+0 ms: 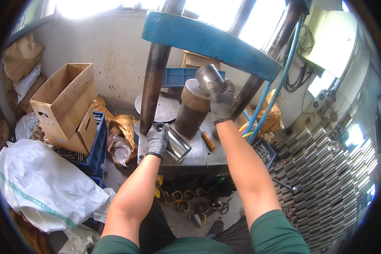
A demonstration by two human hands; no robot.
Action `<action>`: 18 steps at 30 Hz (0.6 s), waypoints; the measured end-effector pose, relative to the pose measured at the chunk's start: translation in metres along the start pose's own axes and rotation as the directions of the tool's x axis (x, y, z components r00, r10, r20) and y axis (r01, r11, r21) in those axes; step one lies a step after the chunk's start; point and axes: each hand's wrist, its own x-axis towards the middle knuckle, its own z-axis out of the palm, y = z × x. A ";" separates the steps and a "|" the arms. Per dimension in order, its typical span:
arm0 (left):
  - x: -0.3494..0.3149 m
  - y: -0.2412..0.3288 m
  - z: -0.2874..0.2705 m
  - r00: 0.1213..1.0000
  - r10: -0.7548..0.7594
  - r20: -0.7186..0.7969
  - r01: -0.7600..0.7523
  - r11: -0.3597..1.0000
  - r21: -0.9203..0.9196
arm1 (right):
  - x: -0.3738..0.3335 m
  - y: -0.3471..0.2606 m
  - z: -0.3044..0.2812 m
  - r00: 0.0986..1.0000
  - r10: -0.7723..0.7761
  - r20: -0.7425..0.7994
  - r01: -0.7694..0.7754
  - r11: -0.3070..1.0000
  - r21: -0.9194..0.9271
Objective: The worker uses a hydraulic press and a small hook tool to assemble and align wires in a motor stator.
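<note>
My right hand (pixel 222 101), in a grey work glove, grips a dull metal cylinder (pixel 209 77) and holds it tilted beside the top of a thick, round steel block (pixel 189 118). Its fingers wrap round the cylinder's lower end. Lower and to the left, my left hand (pixel 157 139), gloved too, is closed round a shiny metal sleeve (pixel 178 147) that lies slanted over the press table (pixel 186 163). The block stands upright on that table with a wider collar at its top. A tool with a wooden handle (pixel 208 141) lies to the block's right.
A blue press crossbeam (pixel 207 38) on steel columns (pixel 153 84) spans above my hands. Blue hoses (pixel 279 91) run down at right, near stacked metal cylinders (pixel 326 186). At left stand a cardboard box (pixel 65 106), a blue crate (pixel 95 152) and a white sack (pixel 46 182).
</note>
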 end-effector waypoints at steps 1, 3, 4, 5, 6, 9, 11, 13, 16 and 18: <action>0.002 -0.004 0.002 1.000 0.011 -0.003 -0.011 1.000 0.013 | -0.003 0.003 0.006 0.999 0.040 -0.026 -0.036 0.989 0.144; 0.007 -0.011 0.005 1.000 0.021 -0.012 -0.020 0.999 0.026 | -0.012 0.010 0.007 0.999 -0.012 -0.052 0.026 0.961 0.276; 0.008 -0.012 0.006 1.000 0.003 0.005 -0.003 1.000 0.006 | -0.020 0.010 0.007 0.995 -0.057 -0.082 0.085 0.912 0.401; 0.009 -0.014 0.006 1.000 -0.014 0.022 0.014 1.000 -0.015 | -0.023 0.010 0.000 0.996 -0.058 -0.071 0.073 0.968 0.241; 0.009 -0.015 0.006 1.000 -0.017 0.022 0.017 1.000 -0.013 | -0.028 0.010 -0.003 0.996 -0.055 -0.070 0.070 0.968 0.240; 0.007 -0.014 0.004 1.000 -0.024 0.018 0.025 0.999 -0.020 | -0.031 0.006 -0.009 1.000 -0.025 0.005 0.023 0.957 0.291; 0.012 -0.020 0.002 1.000 0.016 -0.001 -0.016 1.000 0.009 | -0.036 0.003 -0.006 0.999 -0.046 0.001 0.046 0.989 0.142; 0.013 -0.017 0.006 0.999 0.050 -0.012 -0.050 0.998 0.029 | -0.027 0.007 0.000 0.997 -0.074 -0.035 0.073 0.997 -0.032; 0.010 -0.014 0.006 1.000 0.012 0.004 -0.012 0.998 0.060 | -0.015 -0.014 -0.002 0.995 0.058 0.080 -0.035 0.963 -0.266; 0.010 -0.013 0.009 0.996 0.091 -0.022 -0.091 0.996 0.007 | 0.000 -0.013 0.001 0.994 0.044 0.101 -0.008 0.942 -0.337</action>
